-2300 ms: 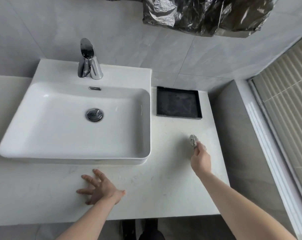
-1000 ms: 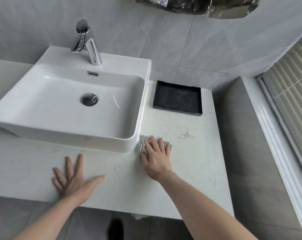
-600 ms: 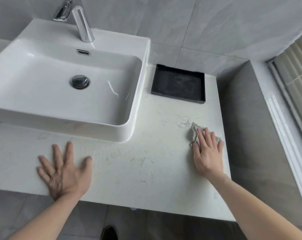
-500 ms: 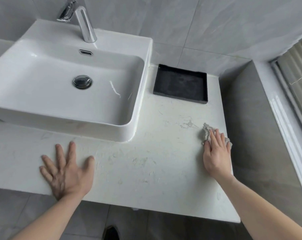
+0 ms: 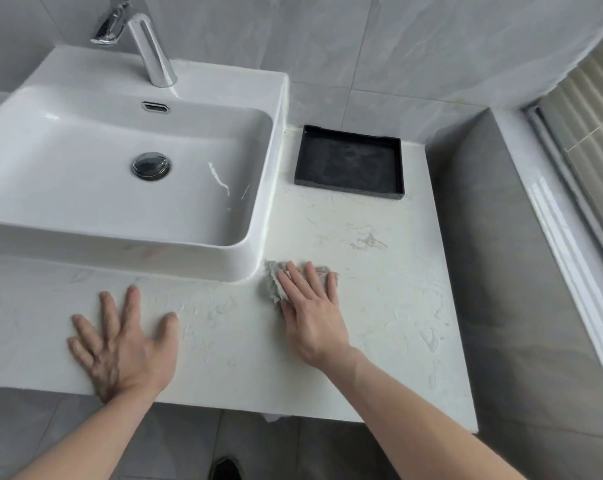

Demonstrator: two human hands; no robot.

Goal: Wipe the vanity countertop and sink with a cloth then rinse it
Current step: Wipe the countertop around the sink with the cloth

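- Cloth (image 5: pixel 271 280) lies flat on the white countertop (image 5: pixel 390 306), just beside the front right corner of the sink (image 5: pixel 251 258).
- The right hand (image 5: pixel 310 313) lies on top of the cloth. Its fingers (image 5: pixel 295 278) are straight and a little spread, and they push the cloth down. The hand is not pinching it.
- Only the edges of the cloth stick out past the fingers. The rest is hidden under the hand.
- The left hand (image 5: pixel 120 344) is flat on the countertop near the front edge, with its fingers spread wide. It holds nothing and looks like it is there to lean on.
- The cloth looks small, thin and grey, with crinkly edges. It is likely soft and light, and it may be damp.
- A soft cloth like this bunches up, so a flat palm on its middle seems best for wiping.
- To lift it for rinsing, a pinch on the loose edge by the sink should work.
- The countertop shows streaks and marks, so the wiping seems not finished.
- A black tray (image 5: pixel 349 161) sits near the wall, well apart from the cloth.
- The tap (image 5: pixel 147 46) stands at the back of the sink. No water runs from it.
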